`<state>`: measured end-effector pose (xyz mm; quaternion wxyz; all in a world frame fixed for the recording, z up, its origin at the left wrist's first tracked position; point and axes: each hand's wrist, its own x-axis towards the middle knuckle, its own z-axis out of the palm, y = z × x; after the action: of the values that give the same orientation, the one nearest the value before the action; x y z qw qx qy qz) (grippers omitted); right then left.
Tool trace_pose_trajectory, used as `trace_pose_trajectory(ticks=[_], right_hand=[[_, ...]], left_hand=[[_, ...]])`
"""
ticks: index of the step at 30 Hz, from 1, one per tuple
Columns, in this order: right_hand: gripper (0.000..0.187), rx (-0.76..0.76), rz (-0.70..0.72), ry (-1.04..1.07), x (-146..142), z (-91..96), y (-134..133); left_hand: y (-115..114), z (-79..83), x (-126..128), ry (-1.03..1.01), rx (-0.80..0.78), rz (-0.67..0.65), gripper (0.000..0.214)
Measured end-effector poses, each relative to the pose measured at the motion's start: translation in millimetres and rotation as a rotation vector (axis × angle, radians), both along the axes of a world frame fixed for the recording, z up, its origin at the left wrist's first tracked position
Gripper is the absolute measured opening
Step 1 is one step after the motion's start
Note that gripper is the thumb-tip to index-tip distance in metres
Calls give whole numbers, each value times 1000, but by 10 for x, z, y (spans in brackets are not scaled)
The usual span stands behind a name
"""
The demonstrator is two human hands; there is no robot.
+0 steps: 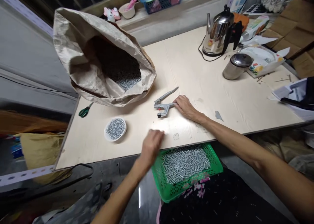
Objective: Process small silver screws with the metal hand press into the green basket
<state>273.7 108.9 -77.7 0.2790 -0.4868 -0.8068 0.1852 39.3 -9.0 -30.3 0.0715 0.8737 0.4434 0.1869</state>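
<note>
Grey metal snap-fastener pliers (166, 108) lie on the table, their two handles spread and a small red part and a black tip showing at the jaw. My right hand (185, 106) is closed round the end of the lower handle. Near the table's front edge, slightly blurred, is my left hand (152, 144), its fingers curled together; whatever may be in them is hidden. Below it, a green plastic basket (217, 163) full of small silvery metal pieces (185, 163) rests at my lap. To the left stands a white bowl (115, 139) filled with similar small metal pieces (115, 128).
A large open paper-like sack (80, 70) holding more metal pieces leans at the back left. Green-handled scissors (84, 111) lie by the left edge. A steel kettle (218, 34), a lidded metal canister (234, 68) and a tissue pack (262, 62) stand at the back right.
</note>
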Motion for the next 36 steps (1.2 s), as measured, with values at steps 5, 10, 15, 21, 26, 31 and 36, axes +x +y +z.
trace_pose_trajectory(ticks=[5,10,15,21,26,31,36], right_hand=[[19,30,49,36,-41,-38,-51],[21,53,161,43,-185,-96,-168],[25,88,235,-17,-314,-98,-313],[26,130,246,-35,-325,-84,-322],[26,177,244,-65,-327,-96,-336],[25,204,249,-103,-345,-102,-348],[23,195,227,-127,-351,-74,-372]], left_hand=[[-328,309,-163,132,44,133,23],[162,442,-1044,167,41,809,18],[363,365,-1312,235,-170,760,15],[442,293,-1175,337,-102,707,15],[504,226,-1234,338,-34,641,17],[454,212,-1303,98,73,666,22],[462,275,-1374,-223,-137,847,20]])
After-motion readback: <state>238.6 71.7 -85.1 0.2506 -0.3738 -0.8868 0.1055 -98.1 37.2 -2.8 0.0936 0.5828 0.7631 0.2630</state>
